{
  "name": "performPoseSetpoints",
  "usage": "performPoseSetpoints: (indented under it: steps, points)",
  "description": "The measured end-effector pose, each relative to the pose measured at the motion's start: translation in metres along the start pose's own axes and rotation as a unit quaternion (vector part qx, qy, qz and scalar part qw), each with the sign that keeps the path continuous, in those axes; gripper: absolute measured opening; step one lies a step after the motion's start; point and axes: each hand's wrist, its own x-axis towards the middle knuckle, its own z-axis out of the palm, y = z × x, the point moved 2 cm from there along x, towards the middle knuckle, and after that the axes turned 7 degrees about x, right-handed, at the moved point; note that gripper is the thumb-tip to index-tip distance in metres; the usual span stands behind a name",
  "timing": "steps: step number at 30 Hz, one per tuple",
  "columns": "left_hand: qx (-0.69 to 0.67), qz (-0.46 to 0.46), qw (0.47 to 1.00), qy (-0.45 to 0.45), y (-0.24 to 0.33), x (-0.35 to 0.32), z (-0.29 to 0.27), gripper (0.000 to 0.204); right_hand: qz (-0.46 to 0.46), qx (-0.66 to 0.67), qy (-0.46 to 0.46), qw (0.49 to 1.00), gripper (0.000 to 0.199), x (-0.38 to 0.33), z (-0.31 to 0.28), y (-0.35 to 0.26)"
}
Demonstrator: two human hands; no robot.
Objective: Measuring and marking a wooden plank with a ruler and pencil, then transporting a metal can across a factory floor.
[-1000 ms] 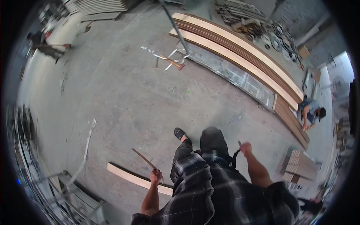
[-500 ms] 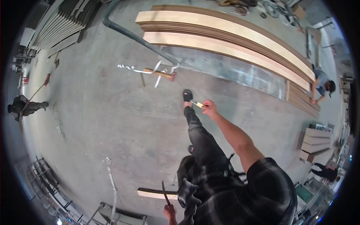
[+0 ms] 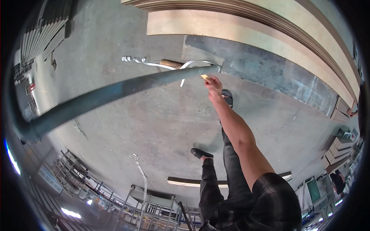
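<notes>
My right hand (image 3: pixel 214 86) is stretched forward, its fingers closed on a small yellow-handled tool (image 3: pixel 204 77) near the low end of a thick blue-grey pipe (image 3: pixel 127 86). The tool's thin metal part is hidden now. Just beyond the hand, a white strap (image 3: pixel 192 62) lies on the floor in loops and curls. A wooden-handled hammer (image 3: pixel 171 63) lies under the strap, its head not showing. My left hand is out of view, while dark thin strips (image 3: pixel 184 215) show at the lower edge.
Long boards (image 3: pixel 231 29) are stacked ahead and to the right, beside a grey metal plate (image 3: pixel 266 77) on the floor. A dark-topped long piece (image 3: pixel 185 181) lies behind my feet. Metal racks (image 3: pixel 154 206) stand at the lower left. Another person's hand (image 3: pixel 351 112) shows at the right.
I have stepped forward, so the pipe and boards loom larger. My right hand has brought the tool close to the pipe's low end. My left hand has left the view.
</notes>
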Motion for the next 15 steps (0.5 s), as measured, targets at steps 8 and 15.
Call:
performPoseSetpoints:
  steps: [8, 15]
  points:
    - [0.008, 0.013, 0.997, -0.081, -0.051, 0.027, -0.063, 0.083, -0.095, 0.137, 0.013, 0.986, 0.045, 0.037, -0.006, 0.018]
    - [0.036, 0.077, 0.991, -0.1, 0.011, 0.173, -0.168, 0.051, -0.099, 0.19, 0.012, 0.977, 0.043, -0.016, 0.031, 0.003]
